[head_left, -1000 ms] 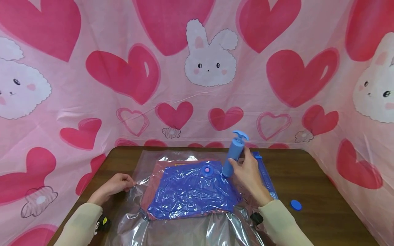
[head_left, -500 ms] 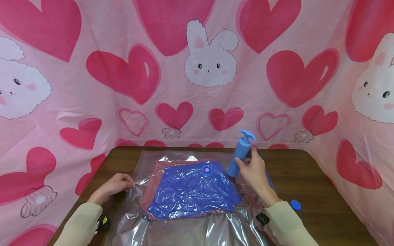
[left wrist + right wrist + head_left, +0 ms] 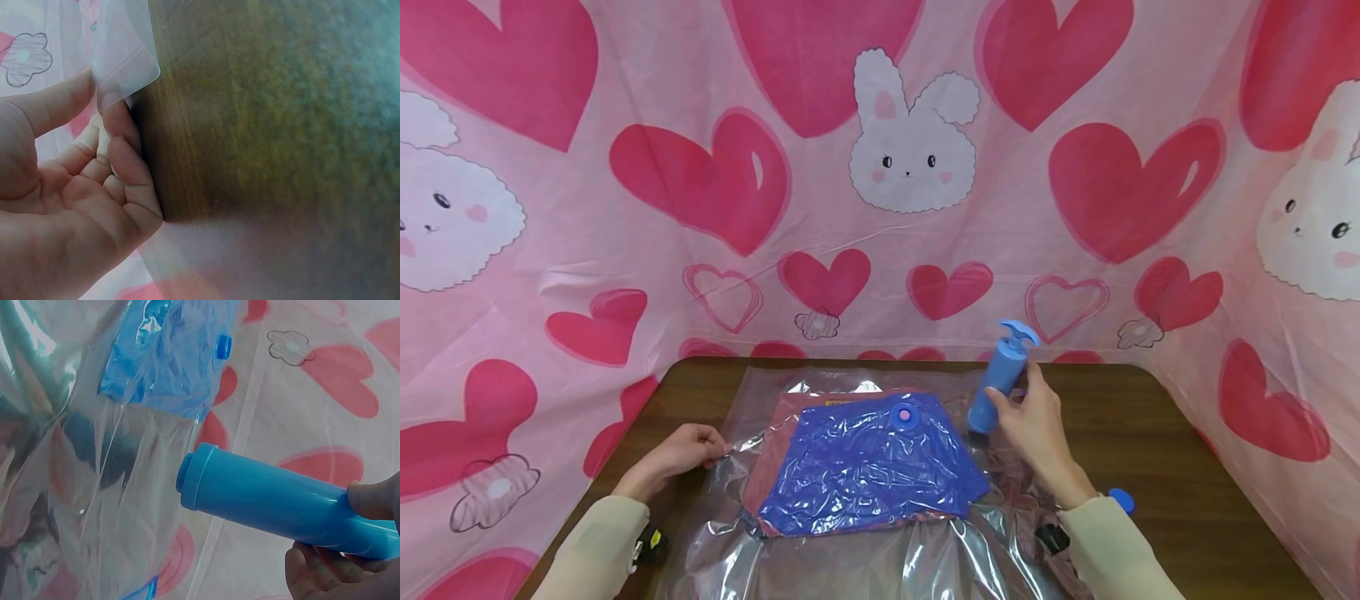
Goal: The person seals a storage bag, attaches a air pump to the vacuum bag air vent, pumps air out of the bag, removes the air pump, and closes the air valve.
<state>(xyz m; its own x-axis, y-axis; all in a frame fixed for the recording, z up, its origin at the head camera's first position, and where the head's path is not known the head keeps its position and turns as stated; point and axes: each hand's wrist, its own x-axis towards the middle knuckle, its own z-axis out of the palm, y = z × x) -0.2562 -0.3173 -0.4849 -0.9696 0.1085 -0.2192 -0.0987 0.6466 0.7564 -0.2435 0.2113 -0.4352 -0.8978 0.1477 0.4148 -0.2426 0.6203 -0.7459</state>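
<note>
My right hand (image 3: pixel 1033 429) grips the barrel of a light-blue hand pump (image 3: pixel 1000 383), thumb on one side and fingers on the other. The pump tilts, T-handle up, its lower end right of the blue bundle. In the right wrist view the pump's round nozzle end (image 3: pixel 185 473) points toward the clear plastic. On the left, my left hand (image 3: pixel 681 450) pinches the edge of a large clear vacuum storage bag (image 3: pixel 827 571); its rounded corner (image 3: pixel 134 78) shows by the thumb and forefinger. Crinkled blue material (image 3: pixel 865 475) lies inside, with a round blue valve (image 3: pixel 904 415) near its top.
A blue round cap (image 3: pixel 1122 500) lies on the brown wooden table (image 3: pixel 1157 450), partly behind the right sleeve. Pinkish-red material (image 3: pixel 782 425) shows at the blue material's left. A pink curtain with hearts and rabbits (image 3: pixel 910 233) surrounds the table.
My right hand has carried the pump rightward, away from the valve and the blue material. The sleeve now overlaps part of the cap. My left hand keeps its place at the bag's edge.
</note>
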